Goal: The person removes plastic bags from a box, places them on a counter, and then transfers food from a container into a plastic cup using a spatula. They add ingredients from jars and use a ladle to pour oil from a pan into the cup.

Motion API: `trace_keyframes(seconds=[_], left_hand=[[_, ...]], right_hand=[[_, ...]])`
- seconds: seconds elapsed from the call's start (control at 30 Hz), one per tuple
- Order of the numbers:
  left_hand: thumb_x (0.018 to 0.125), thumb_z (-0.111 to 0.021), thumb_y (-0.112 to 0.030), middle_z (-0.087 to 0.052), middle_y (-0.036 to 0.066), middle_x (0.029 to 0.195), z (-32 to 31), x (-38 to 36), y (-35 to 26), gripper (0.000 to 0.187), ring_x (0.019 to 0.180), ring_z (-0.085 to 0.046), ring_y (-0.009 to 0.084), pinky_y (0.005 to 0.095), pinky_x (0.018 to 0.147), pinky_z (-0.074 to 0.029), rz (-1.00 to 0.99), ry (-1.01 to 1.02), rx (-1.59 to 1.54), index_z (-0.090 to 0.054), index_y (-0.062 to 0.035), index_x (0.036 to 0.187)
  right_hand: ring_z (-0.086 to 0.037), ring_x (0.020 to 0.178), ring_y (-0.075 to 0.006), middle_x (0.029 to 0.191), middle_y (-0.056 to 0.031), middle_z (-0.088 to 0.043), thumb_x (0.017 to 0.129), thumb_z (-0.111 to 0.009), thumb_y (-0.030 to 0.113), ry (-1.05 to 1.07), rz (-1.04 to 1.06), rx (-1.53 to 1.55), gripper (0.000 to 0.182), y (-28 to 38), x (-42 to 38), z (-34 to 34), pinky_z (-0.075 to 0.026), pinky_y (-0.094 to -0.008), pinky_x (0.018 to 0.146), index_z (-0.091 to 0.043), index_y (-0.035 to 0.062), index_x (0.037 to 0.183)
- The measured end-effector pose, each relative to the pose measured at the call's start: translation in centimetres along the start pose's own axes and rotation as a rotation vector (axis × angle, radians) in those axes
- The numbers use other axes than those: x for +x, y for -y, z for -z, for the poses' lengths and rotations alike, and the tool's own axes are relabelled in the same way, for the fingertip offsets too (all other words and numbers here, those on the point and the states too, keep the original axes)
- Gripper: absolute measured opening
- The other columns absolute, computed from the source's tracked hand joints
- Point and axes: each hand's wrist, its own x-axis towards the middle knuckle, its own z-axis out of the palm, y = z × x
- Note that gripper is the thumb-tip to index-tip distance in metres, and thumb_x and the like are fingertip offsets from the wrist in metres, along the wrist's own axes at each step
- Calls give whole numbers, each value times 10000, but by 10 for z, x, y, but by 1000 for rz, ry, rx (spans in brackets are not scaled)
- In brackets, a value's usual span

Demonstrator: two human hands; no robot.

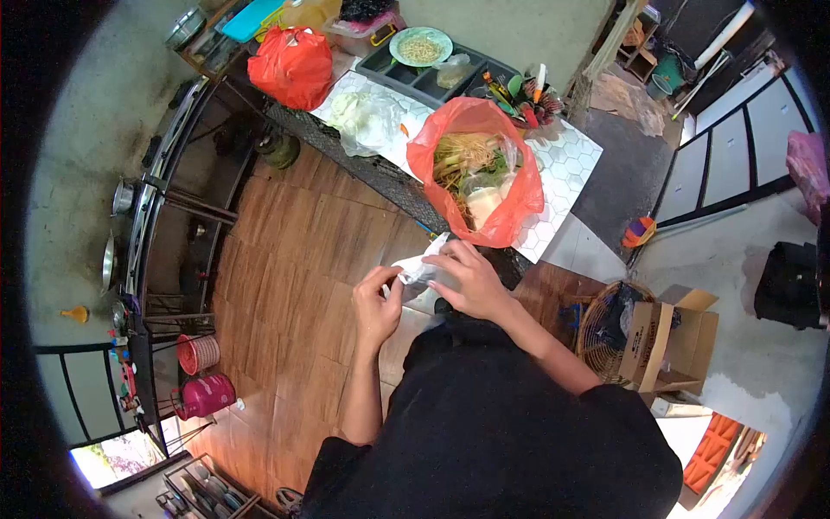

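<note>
A small crumpled white plastic bag (417, 266) hangs between my two hands, in front of my body and short of the table edge. My left hand (378, 304) pinches its left side between thumb and fingers. My right hand (469, 278) has its fingers closed on the bag's right side. Just beyond my hands, a red plastic bag (417, 156) stands wide open on the table. Inside it lie greens with pale roots (467, 154) and a clear bag with something cream-coloured (486, 201). What the white bag contains, if anything, I cannot make out.
On the white hexagon-patterned table (571, 156) stand a tied red bag (291, 67), a pale translucent bag (363, 121) and a dark divided tray (386, 73) with a plate (421, 47). Right of me are a wicker basket (596, 333) and a cardboard box (670, 342). A pink gas cylinder (206, 395) stands left.
</note>
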Motion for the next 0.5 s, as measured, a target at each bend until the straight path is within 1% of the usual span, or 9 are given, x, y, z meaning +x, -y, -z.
trace_keyframes(seconds=[0.07,0.1,0.17,0.2,0.23,0.33,0.4,0.5], left_hand=[[811,-645,-8,-656,117,781,-3,12,7,133,640,-585,172,284,573,-431,16,-31,-59,-703,26,926],[811,-645,-8,-656,117,781,-4,18,8,133,640,-585,172,284,573,-431,11,-33,-49,-703,26,926],[811,-647,-11,-658,108,779,-7,30,11,139,637,-585,168,287,568,-429,12,-63,-70,-705,26,931],[812,-646,-12,-662,101,780,-7,37,14,140,631,-583,162,285,571,-432,16,-63,-69,-706,27,933],[812,-646,-12,-662,101,780,-7,45,15,140,631,-583,162,285,571,-432,16,-60,-69,-706,27,933],[817,-651,-15,-657,112,774,-1,73,22,135,628,-588,173,288,580,-440,8,-57,-104,-707,26,932],[825,-659,-11,-642,89,763,6,94,34,121,634,-563,137,262,571,-419,-62,-8,-99,-698,43,926],[821,-669,-18,-640,92,756,22,127,45,122,631,-566,148,271,571,-423,-41,77,-98,-702,36,925]], right_hand=[[-540,988,-320,1008,-141,-533,829,-700,178,4,46,-8,344,-1,22,-4,-459,-418,870,-648,46,1142],[-540,988,-320,1008,-141,-533,829,-700,178,-3,52,-1,344,-6,32,-6,-459,-418,870,-648,46,1142],[-541,973,-320,988,-134,-527,826,-691,165,55,38,-73,314,-14,49,-8,-458,-421,852,-652,45,1113],[-544,954,-314,964,-127,-527,821,-685,154,42,54,-77,263,-12,59,-6,-455,-421,841,-671,42,1059],[-544,954,-314,964,-127,-527,821,-685,154,40,51,-77,263,-14,65,-7,-455,-421,841,-671,42,1059],[-550,948,-295,930,-117,-541,800,-696,135,-21,73,-84,190,-20,86,-11,-456,-411,836,-703,48,969],[-552,943,-292,924,-113,-543,798,-696,127,-23,53,-89,184,-25,103,-18,-458,-408,828,-703,48,964],[-555,918,-285,905,-98,-544,790,-696,103,-45,23,-103,164,-29,133,-32,-463,-399,801,-702,49,944]])
